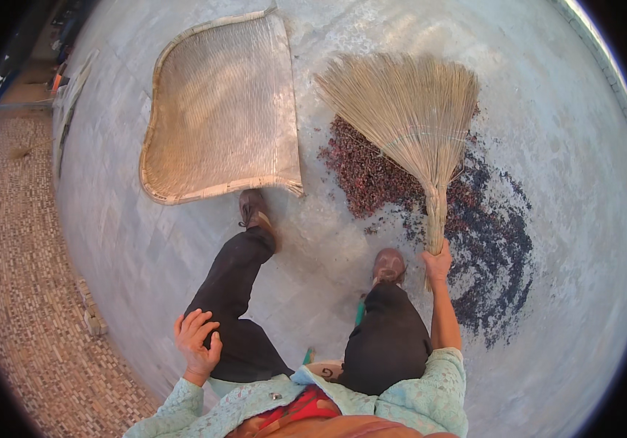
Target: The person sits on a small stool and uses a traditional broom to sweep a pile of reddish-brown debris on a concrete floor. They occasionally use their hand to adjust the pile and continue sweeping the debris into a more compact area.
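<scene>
Orange cloth lay nearest; my half-open left hand, apparently empty, hung near my thigh; my right hand gripped the straw broom over the dark-red pile; low, gentle strokes seemed best.

Yard-like place, apparently one of crop handling, as indicated by a broad grey concrete floor, a border of small tan-and-brown brick-patterned tiling, a loose spread of dark red and blackish granules, a fan-shaped straw broom and a shallow woven tan tray.
</scene>
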A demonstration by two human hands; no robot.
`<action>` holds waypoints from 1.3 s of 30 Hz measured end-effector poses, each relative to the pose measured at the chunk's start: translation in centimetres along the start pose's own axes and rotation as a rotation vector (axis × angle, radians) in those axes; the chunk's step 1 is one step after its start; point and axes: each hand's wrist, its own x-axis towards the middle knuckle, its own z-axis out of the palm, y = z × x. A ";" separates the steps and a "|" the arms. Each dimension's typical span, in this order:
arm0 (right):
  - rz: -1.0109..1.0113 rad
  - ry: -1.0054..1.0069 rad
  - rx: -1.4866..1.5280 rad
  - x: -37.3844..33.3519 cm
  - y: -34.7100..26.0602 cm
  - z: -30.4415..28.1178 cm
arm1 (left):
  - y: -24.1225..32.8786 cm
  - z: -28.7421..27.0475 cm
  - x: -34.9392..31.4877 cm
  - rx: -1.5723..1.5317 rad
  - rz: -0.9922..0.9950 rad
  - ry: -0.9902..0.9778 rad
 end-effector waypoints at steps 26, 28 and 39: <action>0.057 -0.162 0.106 -0.8 -3.1 0.3 | -0.1 0.1 0.1 -0.007 -0.013 -0.027; 0.010 -0.137 0.034 -1.7 -1.9 0.7 | 0.0 0.1 0.2 -0.003 -0.010 -0.032; -0.033 -0.191 -0.088 -1.7 -3.8 1.6 | -0.1 0.3 0.2 0.023 0.008 -0.014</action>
